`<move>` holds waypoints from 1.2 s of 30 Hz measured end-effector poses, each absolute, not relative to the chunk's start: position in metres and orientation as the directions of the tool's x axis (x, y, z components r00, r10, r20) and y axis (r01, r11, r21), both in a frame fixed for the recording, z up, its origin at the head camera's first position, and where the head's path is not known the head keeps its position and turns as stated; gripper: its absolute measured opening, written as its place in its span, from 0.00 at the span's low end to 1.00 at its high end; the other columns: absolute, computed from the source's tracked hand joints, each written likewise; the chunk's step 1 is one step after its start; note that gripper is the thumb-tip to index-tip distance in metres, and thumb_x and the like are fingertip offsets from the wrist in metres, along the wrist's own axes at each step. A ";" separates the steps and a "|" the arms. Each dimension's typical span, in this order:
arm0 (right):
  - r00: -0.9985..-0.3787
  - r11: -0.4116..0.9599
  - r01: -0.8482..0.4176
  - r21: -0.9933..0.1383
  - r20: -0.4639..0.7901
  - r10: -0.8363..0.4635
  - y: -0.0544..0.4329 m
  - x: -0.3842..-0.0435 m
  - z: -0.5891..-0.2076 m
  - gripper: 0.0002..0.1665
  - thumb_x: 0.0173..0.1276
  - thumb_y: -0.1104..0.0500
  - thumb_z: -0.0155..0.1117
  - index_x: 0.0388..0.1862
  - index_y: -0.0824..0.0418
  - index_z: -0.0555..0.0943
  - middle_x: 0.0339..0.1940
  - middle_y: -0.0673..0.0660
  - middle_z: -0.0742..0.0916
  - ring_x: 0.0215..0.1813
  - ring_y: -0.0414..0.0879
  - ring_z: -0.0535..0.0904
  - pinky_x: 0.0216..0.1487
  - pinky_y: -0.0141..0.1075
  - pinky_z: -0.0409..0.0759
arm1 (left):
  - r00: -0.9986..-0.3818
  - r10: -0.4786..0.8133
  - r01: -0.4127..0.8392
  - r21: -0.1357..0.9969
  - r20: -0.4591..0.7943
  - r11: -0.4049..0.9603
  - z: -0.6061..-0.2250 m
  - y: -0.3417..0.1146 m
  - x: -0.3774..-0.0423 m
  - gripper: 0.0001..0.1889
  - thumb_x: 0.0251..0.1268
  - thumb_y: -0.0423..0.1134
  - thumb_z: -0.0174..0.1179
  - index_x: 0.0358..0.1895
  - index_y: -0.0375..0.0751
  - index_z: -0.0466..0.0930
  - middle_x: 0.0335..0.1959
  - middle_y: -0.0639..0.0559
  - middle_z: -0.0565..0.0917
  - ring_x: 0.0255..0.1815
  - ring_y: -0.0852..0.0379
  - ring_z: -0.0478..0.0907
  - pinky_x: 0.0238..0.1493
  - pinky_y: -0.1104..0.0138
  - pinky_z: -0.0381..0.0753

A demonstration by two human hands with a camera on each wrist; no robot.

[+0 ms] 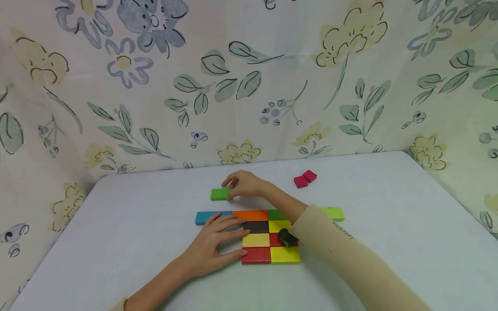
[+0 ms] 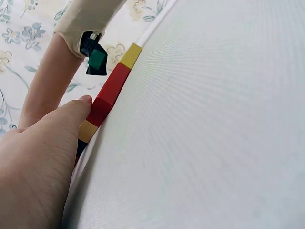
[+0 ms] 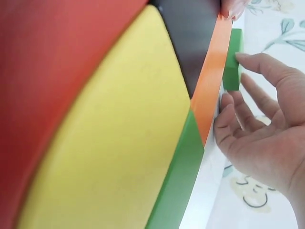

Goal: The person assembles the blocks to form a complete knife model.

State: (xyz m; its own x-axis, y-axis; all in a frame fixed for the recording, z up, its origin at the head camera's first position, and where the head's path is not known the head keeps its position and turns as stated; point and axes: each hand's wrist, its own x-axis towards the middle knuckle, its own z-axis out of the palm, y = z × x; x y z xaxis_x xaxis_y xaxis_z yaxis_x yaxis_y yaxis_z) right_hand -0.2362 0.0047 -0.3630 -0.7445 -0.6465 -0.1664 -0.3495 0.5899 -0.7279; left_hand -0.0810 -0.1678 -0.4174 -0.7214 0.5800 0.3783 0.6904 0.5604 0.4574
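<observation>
A light green block (image 1: pixel 220 195) lies on the table behind a row of coloured blocks. My right hand (image 1: pixel 249 183) pinches its right end, thumb and fingertips at the block in the right wrist view. Spread over the left side of the assembled blocks, my left hand (image 1: pixel 215 244) has its fingers extended. Its fingertips rest at the orange block (image 1: pixel 250 215), the dark brown block (image 1: pixel 255 226) and the pale yellow block (image 1: pixel 255 240). The left thumb touches the front red block (image 2: pixel 110 88). My right forearm partly covers the right side of the blocks.
Blue (image 1: pixel 206 217) and lime (image 1: pixel 334 214) blocks form the ends of the back row. Yellow (image 1: pixel 285 255) and other coloured blocks lie flat beside the red one. Two small crimson blocks (image 1: pixel 301 182) sit farther back. A floral curtain (image 1: pixel 249 86) hangs behind the white table (image 1: pixel 389 207).
</observation>
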 end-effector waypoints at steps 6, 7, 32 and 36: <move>-0.735 0.564 -0.370 -0.738 -0.138 -0.664 -0.001 -0.236 -0.364 0.24 0.66 0.60 0.78 0.61 0.61 0.87 0.56 0.60 0.87 0.52 0.48 0.81 0.46 0.29 0.83 | -0.715 0.581 0.697 0.459 0.389 0.550 -0.418 -0.167 -0.081 0.23 0.68 0.56 0.70 0.64 0.58 0.87 0.70 0.56 0.82 0.75 0.49 0.73 0.74 0.28 0.60; -0.736 0.565 -0.373 -0.736 -0.135 -0.663 -0.002 -0.235 -0.364 0.23 0.66 0.60 0.78 0.60 0.61 0.88 0.55 0.59 0.87 0.52 0.47 0.81 0.45 0.28 0.82 | -0.712 0.582 0.700 0.458 0.393 0.548 -0.418 -0.167 -0.081 0.23 0.69 0.56 0.70 0.64 0.57 0.87 0.70 0.56 0.82 0.75 0.49 0.73 0.74 0.28 0.60; -0.761 0.598 -0.391 -0.700 -0.120 -0.637 0.035 -0.235 -0.360 0.21 0.70 0.59 0.75 0.61 0.60 0.87 0.54 0.58 0.87 0.54 0.51 0.81 0.51 0.34 0.85 | -0.732 0.571 0.680 0.454 0.372 0.576 -0.418 -0.167 -0.081 0.24 0.67 0.57 0.71 0.64 0.58 0.87 0.70 0.57 0.82 0.75 0.48 0.73 0.75 0.29 0.61; -0.765 0.588 -0.390 -0.708 -0.106 -0.635 0.049 -0.235 -0.359 0.21 0.70 0.59 0.75 0.60 0.61 0.87 0.53 0.58 0.87 0.54 0.51 0.81 0.51 0.34 0.85 | -0.730 0.571 0.683 0.448 0.376 0.577 -0.418 -0.167 -0.081 0.24 0.67 0.57 0.71 0.64 0.58 0.87 0.70 0.57 0.82 0.75 0.48 0.73 0.74 0.29 0.62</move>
State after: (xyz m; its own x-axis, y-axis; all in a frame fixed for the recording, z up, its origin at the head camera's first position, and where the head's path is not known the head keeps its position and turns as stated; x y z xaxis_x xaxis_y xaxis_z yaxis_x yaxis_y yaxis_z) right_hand -0.2349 0.0487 -0.3595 -0.7649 -0.6354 -0.1058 -0.3904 0.5879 -0.7085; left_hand -0.0813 -0.1667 -0.4184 -0.7297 0.5709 0.3763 0.6827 0.5769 0.4484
